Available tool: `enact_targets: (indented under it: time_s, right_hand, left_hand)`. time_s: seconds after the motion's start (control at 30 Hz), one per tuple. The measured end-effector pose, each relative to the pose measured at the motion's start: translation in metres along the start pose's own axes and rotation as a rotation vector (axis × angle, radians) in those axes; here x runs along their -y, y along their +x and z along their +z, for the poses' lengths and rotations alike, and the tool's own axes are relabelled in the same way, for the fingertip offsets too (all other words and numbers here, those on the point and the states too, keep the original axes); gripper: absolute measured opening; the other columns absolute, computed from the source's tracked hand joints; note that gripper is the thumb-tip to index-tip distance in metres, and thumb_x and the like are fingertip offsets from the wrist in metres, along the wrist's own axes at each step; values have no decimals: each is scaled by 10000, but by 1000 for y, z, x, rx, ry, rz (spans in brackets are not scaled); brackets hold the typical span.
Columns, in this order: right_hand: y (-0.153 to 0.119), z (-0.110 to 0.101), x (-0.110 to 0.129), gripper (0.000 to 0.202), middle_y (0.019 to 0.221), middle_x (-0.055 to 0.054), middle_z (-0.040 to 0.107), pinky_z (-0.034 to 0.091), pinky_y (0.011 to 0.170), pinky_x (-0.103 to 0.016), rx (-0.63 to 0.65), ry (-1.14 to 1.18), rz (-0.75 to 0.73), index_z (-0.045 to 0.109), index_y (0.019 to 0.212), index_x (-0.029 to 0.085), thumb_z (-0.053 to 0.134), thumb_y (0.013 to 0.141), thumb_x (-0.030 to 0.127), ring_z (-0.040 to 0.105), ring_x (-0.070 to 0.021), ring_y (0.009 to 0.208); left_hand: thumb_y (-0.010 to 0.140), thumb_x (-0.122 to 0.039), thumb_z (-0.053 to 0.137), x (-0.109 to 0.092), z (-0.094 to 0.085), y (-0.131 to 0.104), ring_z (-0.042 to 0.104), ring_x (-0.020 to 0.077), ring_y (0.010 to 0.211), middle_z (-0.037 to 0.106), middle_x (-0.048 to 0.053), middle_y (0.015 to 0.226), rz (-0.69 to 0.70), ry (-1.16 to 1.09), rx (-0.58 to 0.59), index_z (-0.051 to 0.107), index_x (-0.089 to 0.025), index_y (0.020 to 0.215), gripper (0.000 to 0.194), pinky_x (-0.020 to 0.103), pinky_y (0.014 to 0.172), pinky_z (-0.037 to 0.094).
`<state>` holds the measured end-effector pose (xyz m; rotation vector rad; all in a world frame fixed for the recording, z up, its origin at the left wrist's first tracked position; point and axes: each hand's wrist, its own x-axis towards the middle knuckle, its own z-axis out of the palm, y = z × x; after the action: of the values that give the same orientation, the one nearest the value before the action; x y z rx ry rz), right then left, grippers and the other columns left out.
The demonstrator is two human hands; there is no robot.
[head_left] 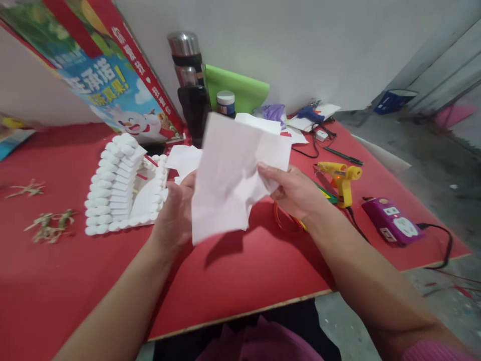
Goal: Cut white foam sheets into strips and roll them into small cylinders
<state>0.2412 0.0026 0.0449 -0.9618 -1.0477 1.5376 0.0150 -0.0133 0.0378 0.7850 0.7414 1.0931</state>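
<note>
A creased sheet of white paper [229, 175] is raised above the red table, with a ragged notch at its lower right. My right hand [296, 193] pinches its right side, thumb on the front face and fingers behind. At the paper's left edge is my left hand [175, 213], its thumb standing apart and off the sheet; the other fingertips are hidden behind the paper. Left of that hand stands a white model [112, 190] with rounded white pieces along its edge and a row of steps. Beyond my right hand, a yellow hot glue gun [340, 178] rests on the table.
A purple power strip [393, 220] with cords lies near the table's right edge. At the back are a colourful box [124, 75], a steel thermos [186, 50], a white-lidded jar [226, 103], a blue glue gun [311, 114] and a pen [343, 156]. Dry twig figures [50, 225] lie left.
</note>
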Motion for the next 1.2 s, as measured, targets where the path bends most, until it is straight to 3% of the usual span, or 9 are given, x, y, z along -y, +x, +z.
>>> enact_targets:
  time_s: [0.13, 0.2, 0.27, 0.33, 0.43, 0.53, 0.8, 1.0, 1.2]
  right_hand:
    - [-4, 0, -5, 374, 693, -57, 716, 553, 554, -346, 29, -117, 119, 733, 761, 197, 837, 806, 554, 659, -209, 625]
    - [-3, -1, -10, 447, 559, -36, 630, 454, 429, -316, 16, -221, 92, 686, 651, 207, 784, 846, 596, 540, -161, 476]
    - [0, -4, -15, 486, 497, -24, 579, 395, 382, -309, 26, -297, 111, 664, 603, 214, 770, 852, 618, 467, -140, 415]
    - [3, -7, -17, 474, 511, -29, 603, 426, 407, -319, 51, -326, 157, 685, 613, 211, 797, 827, 619, 492, -146, 432]
    - [6, -8, -16, 392, 719, -68, 750, 540, 561, -343, 89, -282, 194, 770, 736, 190, 856, 781, 569, 652, -190, 609]
    - [7, -10, -14, 369, 903, -77, 805, 576, 672, -342, 113, -194, 186, 809, 891, 177, 938, 695, 462, 722, -214, 765]
    - [13, -22, -14, 356, 936, -49, 820, 599, 794, -357, 129, -103, 154, 817, 924, 207, 971, 625, 323, 745, -210, 847]
    - [12, -20, -5, 322, 880, -40, 818, 595, 751, -347, 88, 27, 190, 815, 907, 207, 959, 636, 303, 746, -192, 769]
    - [11, -19, -2, 299, 855, -41, 809, 599, 723, -356, 53, 49, 217, 816, 881, 209, 952, 629, 295, 734, -196, 729]
  left_hand:
    - [682, -864, 724, 0, -5, -1, 611, 451, 1327, 771, 126, 1204, 17, -29, 36, 688, -218, 1314, 904, 507, 973, 606]
    - [692, -870, 709, 0, -9, 0, 652, 453, 1270, 784, 144, 1158, -56, -13, -34, 708, -187, 1280, 901, 500, 920, 630]
    - [714, -691, 832, 2, -12, 3, 741, 409, 1116, 807, 148, 1049, -124, 46, -169, 736, -164, 1206, 726, 452, 830, 662]
    - [727, -435, 904, 4, -14, 6, 793, 357, 939, 815, 148, 951, -193, 134, -247, 750, -128, 1144, 540, 411, 759, 675]
    - [725, -280, 900, 7, -15, 10, 800, 312, 785, 818, 140, 893, -189, 148, -271, 760, -96, 1097, 438, 390, 709, 678]
    - [722, -276, 901, 9, -18, 12, 798, 301, 740, 822, 135, 878, -161, 147, -274, 768, -97, 1076, 418, 383, 681, 676]
    - [738, -344, 911, 14, -24, 9, 796, 275, 773, 829, 119, 909, -48, 185, -205, 807, -151, 930, 291, 330, 675, 648]
    - [734, -255, 890, 10, -18, 4, 796, 325, 923, 832, 112, 996, 11, 118, -166, 826, -177, 950, 238, 431, 873, 649]
    - [729, -229, 865, 9, -19, 3, 788, 315, 932, 830, 97, 979, 26, 112, -167, 830, -186, 956, 233, 408, 845, 638]
